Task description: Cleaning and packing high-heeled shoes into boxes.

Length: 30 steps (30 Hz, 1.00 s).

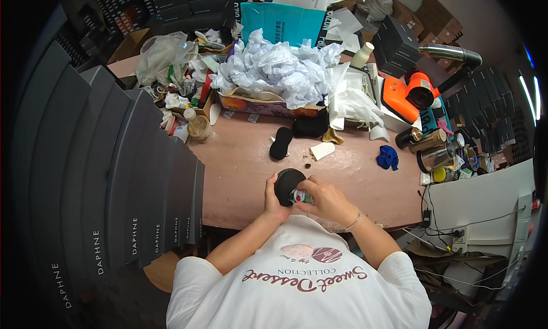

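Head view: one black rounded pad-like object (288, 184), at the near edge of the pink tabletop (354, 186), its longer axis running roughly away from the body; left hand (273, 200) grasping its left rim. One small clear container, red-and-white label (300, 196), pinched by right hand (324, 200), overlapping the object's lower right; contact uncertain.
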{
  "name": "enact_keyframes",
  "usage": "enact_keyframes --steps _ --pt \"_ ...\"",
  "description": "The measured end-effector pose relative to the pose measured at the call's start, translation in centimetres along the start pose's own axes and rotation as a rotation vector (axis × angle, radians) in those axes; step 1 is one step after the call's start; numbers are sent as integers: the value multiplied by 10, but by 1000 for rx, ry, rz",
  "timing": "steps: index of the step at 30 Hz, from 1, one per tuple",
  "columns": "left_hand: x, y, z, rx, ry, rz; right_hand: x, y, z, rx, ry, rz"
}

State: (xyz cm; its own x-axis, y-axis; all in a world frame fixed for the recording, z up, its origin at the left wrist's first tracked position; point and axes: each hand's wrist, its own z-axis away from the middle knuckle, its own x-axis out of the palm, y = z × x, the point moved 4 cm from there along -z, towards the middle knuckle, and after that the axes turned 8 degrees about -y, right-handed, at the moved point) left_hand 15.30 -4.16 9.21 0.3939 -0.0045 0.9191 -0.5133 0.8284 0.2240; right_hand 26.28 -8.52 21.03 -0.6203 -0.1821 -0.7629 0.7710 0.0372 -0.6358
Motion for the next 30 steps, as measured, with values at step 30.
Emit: enact_keyframes --steps 30 --pt "-10 -2 1 28 19 -37 -3 -10 4 -46 1 128"
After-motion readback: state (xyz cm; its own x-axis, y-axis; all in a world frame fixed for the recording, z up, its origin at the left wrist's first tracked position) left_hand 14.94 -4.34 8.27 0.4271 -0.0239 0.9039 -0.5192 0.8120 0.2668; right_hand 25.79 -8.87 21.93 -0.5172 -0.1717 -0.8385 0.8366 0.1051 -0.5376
